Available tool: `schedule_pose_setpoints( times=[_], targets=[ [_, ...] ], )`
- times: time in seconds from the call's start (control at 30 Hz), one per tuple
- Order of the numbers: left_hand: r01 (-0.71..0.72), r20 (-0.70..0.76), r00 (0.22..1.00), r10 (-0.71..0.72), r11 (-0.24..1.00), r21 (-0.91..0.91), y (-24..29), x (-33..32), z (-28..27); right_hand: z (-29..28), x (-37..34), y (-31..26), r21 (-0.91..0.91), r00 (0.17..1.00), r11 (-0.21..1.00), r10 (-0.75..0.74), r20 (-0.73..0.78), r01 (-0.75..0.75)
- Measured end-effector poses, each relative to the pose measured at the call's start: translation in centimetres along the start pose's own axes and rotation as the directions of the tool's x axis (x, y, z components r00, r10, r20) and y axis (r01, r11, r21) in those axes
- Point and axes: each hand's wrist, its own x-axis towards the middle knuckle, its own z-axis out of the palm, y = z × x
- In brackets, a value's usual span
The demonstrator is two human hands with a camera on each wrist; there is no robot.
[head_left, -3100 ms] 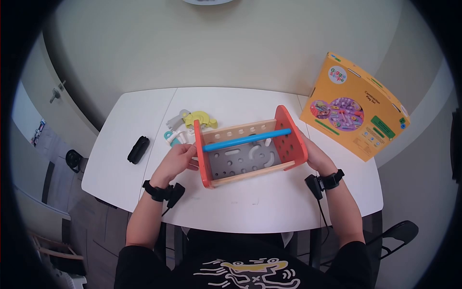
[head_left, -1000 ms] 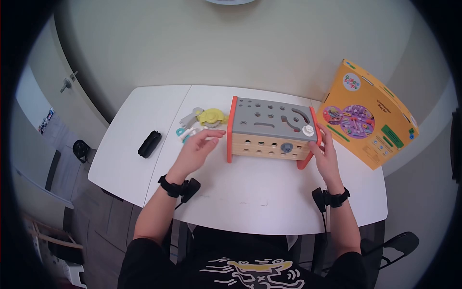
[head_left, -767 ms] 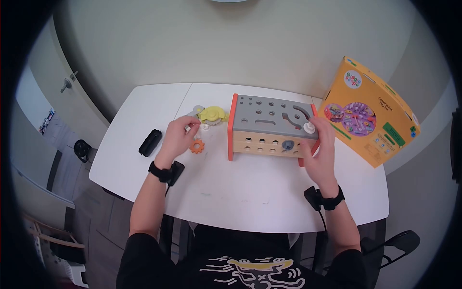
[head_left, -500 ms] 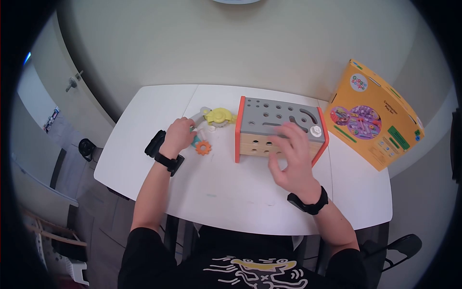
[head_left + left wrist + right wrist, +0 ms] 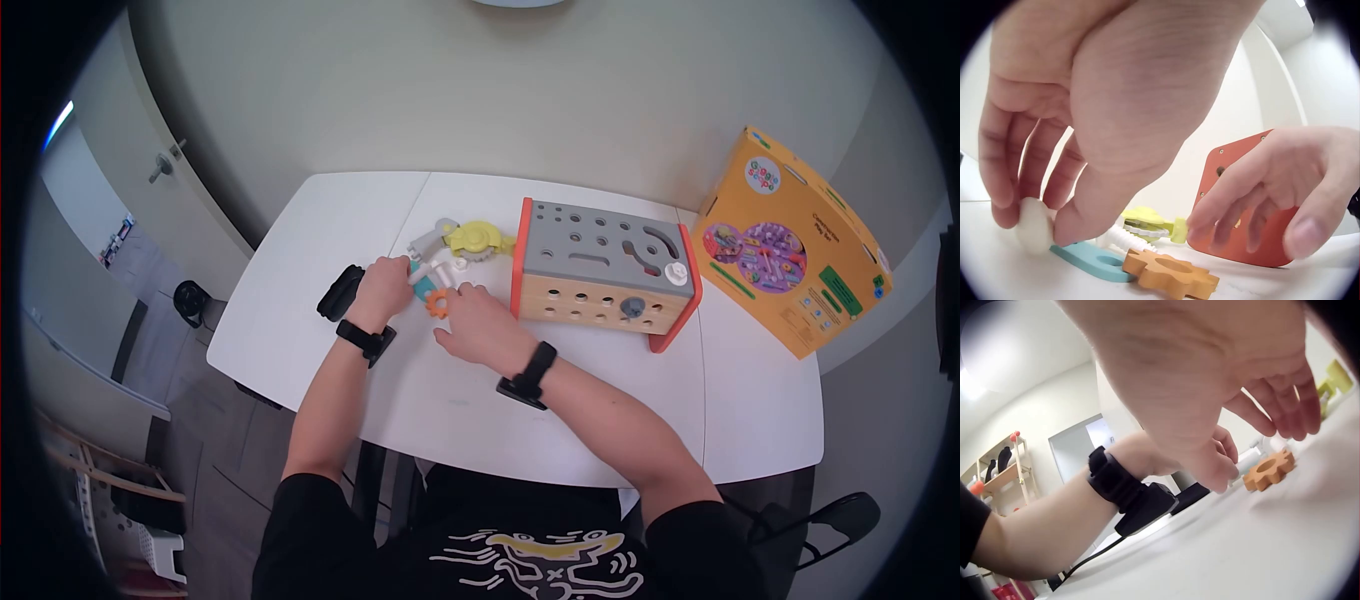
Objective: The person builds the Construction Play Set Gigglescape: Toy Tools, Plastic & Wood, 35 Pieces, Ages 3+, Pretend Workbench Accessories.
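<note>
My left hand [image 5: 382,292] pinches a white round piece [image 5: 1035,226] between thumb and fingers in the left wrist view. Beside it a teal piece [image 5: 1094,261] lies on the table, with an orange gear [image 5: 1172,272] against its end. My right hand [image 5: 487,325] hovers just right of the gear, fingers apart and holding nothing. White screw-like parts [image 5: 437,271] and a yellow toy [image 5: 478,238] with a grey part lie behind the hands. The toy workbench [image 5: 600,262] stands upright to the right, grey top up, with a white knob [image 5: 677,273] at its right corner.
A black case [image 5: 341,292] lies left of my left hand on the white table [image 5: 480,420]. The yellow product box [image 5: 795,245] leans at the right behind the workbench. A black chair [image 5: 842,520] stands beyond the table's right front.
The workbench was turned from its side to grey top up and released. My left hand moved to the small parts; my right hand crossed leftward to the orange gear, which has come into view.
</note>
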Motion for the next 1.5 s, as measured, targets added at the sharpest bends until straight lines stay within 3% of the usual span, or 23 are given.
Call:
schedule_pose_setpoints(
  times=[0.17, 0.23, 0.27, 0.33, 0.43, 0.5, 0.6, 0.87, 0.93, 1.03, 1.07, 1.13, 1.17, 1.23, 1.33, 1.4, 1.5],
  targets=[
    [-0.028, -0.051, 0.998, 0.025, 0.999, -0.046, 0.2, -1.3, -1.5, 2.9, 2.5, 0.5, -0.062, 1.000, 0.998, 0.028, 0.011, -0.027],
    [-0.071, -0.081, 0.995, 0.056, 0.979, -0.193, 0.8, -2.4, -3.1, 3.7, 2.8, 0.8, -0.080, 0.999, 0.996, 0.036, 0.005, -0.036],
    [-0.066, -0.078, 0.996, 0.052, 0.979, -0.195, 0.9, -2.7, -3.3, 3.7, 3.0, 0.9, -0.071, 0.998, 0.996, 0.052, -0.022, -0.053],
    [-0.093, -0.109, 0.993, 0.051, 0.902, -0.421, 0.9, -3.1, -3.8, 3.6, 3.1, 1.0, -0.060, 0.997, 0.996, 0.069, -0.046, -0.072],
    [-0.112, -0.090, 0.993, 0.081, 0.901, -0.420, 1.3, -4.1, -5.2, 2.7, 2.9, 0.8, 0.078, 0.992, 0.989, 0.125, 0.011, -0.126],
    [-0.166, -0.128, 0.984, 0.125, 0.902, -0.398, 1.8, -4.7, -6.0, 2.0, 2.3, 0.3, 0.160, 0.986, 0.986, 0.065, -0.154, -0.040],
    [-0.212, -0.162, 0.974, 0.160, 0.896, -0.390, 3.1, -5.6, -7.2, 1.2, 2.1, -0.2, 0.162, 0.969, 0.986, 0.012, -0.246, 0.029],
    [-0.131, -0.070, 0.991, 0.112, 0.882, -0.452, 6.5, -6.9, -9.4, -1.2, 0.2, -1.5, 0.162, 0.921, 0.968, -0.121, -0.370, 0.192],
    [-0.339, -0.270, 0.931, 0.247, 0.857, -0.388, 6.7, -6.9, -9.1, -1.5, -0.3, -1.5, 0.143, 0.891, 0.962, -0.152, -0.428, 0.233],
    [-0.408, -0.384, 0.883, 0.269, 0.846, -0.344, 6.7, -6.7, -8.5, -2.3, -1.2, -1.5, 0.174, 0.881, 0.957, -0.130, -0.454, 0.231],
    [-0.410, -0.383, 0.883, 0.272, 0.845, -0.344, 6.8, -6.9, -8.7, -2.5, -1.4, -1.4, 0.166, 0.869, 0.951, -0.156, -0.470, 0.261],
    [-0.203, -0.078, 0.979, 0.190, 0.838, -0.506, 7.1, -7.4, -9.5, -2.9, -2.1, -1.1, 0.157, 0.854, 0.945, -0.180, -0.487, 0.288],
    [-0.206, -0.078, 0.978, 0.194, 0.838, -0.506, 7.2, -7.5, -9.5, -3.1, -2.6, -0.9, 0.189, 0.862, 0.933, -0.186, -0.471, 0.305],
    [-0.112, 0.104, 0.967, 0.232, 0.755, -0.646, 7.4, -7.7, -9.4, -3.6, -3.7, -0.5, 0.221, 0.870, 0.923, -0.190, -0.454, 0.316],
    [-0.223, 0.083, 0.933, 0.350, 0.744, -0.629, 8.6, -8.5, -9.4, -4.7, -6.1, 0.1, 0.267, 0.880, 0.906, -0.189, -0.436, 0.328],
    [-0.268, 0.035, 0.924, 0.380, 0.712, -0.649, 8.9, -8.5, -7.4, -5.6, -7.7, 0.7, 0.388, 0.955, 0.910, -0.026, -0.296, 0.145],
    [-0.377, -0.095, 0.890, 0.446, 0.603, -0.703, 10.8, -8.9, -5.8, -6.0, -9.2, 2.5, 0.367, 0.940, 0.916, -0.031, -0.339, 0.163]
  ],
)
